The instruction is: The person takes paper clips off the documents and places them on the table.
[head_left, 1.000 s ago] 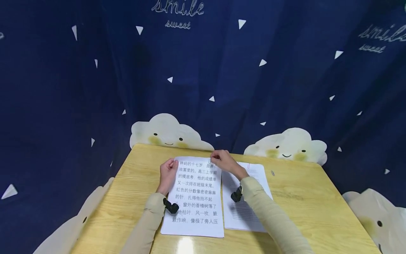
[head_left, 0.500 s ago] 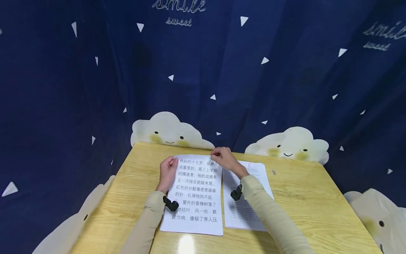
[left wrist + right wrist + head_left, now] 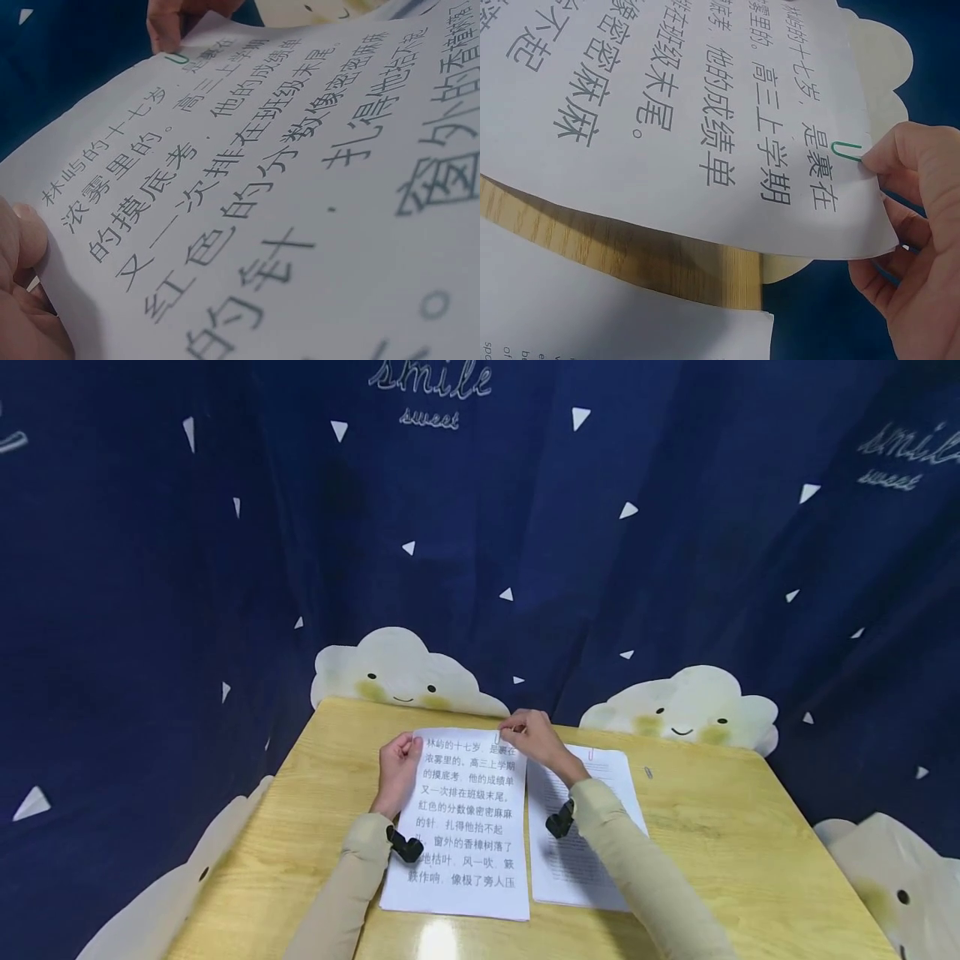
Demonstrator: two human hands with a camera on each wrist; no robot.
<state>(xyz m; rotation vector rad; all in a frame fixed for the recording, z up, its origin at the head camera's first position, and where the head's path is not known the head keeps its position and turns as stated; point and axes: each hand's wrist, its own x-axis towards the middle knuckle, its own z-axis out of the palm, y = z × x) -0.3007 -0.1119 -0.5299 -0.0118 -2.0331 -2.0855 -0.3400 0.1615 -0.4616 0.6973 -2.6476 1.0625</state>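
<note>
A stack of printed sheets with large Chinese characters lies before me, its far end raised. My left hand holds the upper left edge, with the thumb on top of the paper in the left wrist view. At the top edge, towards the right corner, a green paper clip sits partly over the sheets. My right hand pinches its outer end between thumb and finger, with other fingers under the paper. The fingertips hide the rest of the clip.
A second stack of papers in small print lies close on the right, under my right forearm, with a pink paper clip at its top. A loose paper clip lies farther right on the wooden table. Dark blue curtain hangs behind.
Both hands keep their hold at the top of the sheets, with hardly any movement. The head view shifts slightly.
</note>
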